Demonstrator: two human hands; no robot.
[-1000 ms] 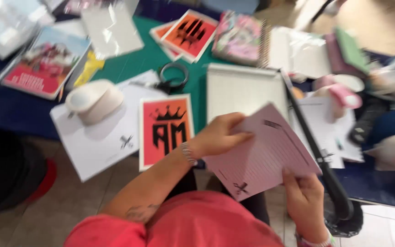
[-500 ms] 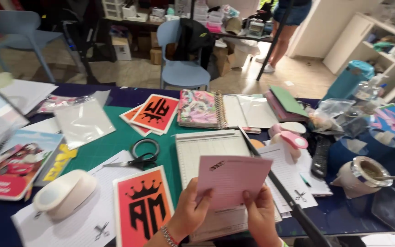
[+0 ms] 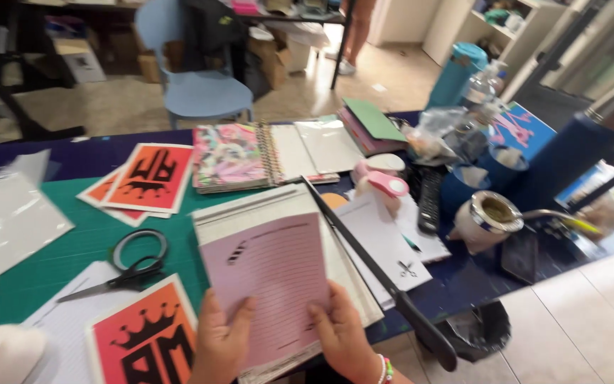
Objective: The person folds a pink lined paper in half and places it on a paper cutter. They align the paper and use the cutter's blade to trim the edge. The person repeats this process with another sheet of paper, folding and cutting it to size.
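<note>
A pink lined sheet point(image 3: 271, 277) lies flat on the white bed of a paper trimmer point(image 3: 250, 210). My left hand point(image 3: 223, 340) presses on the sheet's lower left corner. My right hand point(image 3: 340, 333) presses on its lower right edge, a beaded band at the wrist. The trimmer's black blade arm point(image 3: 378, 274) stands raised along the right side of the bed, its handle past the table's front edge.
Black scissors point(image 3: 128, 269) lie on the green cutting mat point(image 3: 51, 263) to the left. Orange and red cards point(image 3: 147, 178) point(image 3: 143, 338), a spiral notebook point(image 3: 239, 156), a pink punch point(image 3: 385, 185), a cup point(image 3: 488, 220) and bottles crowd the table. A blue chair point(image 3: 193, 78) stands behind.
The pink sheet, held up in both hands a second ago, now lies on the trimmer bed under both hands. The view has swung up toward the far side of the table.
</note>
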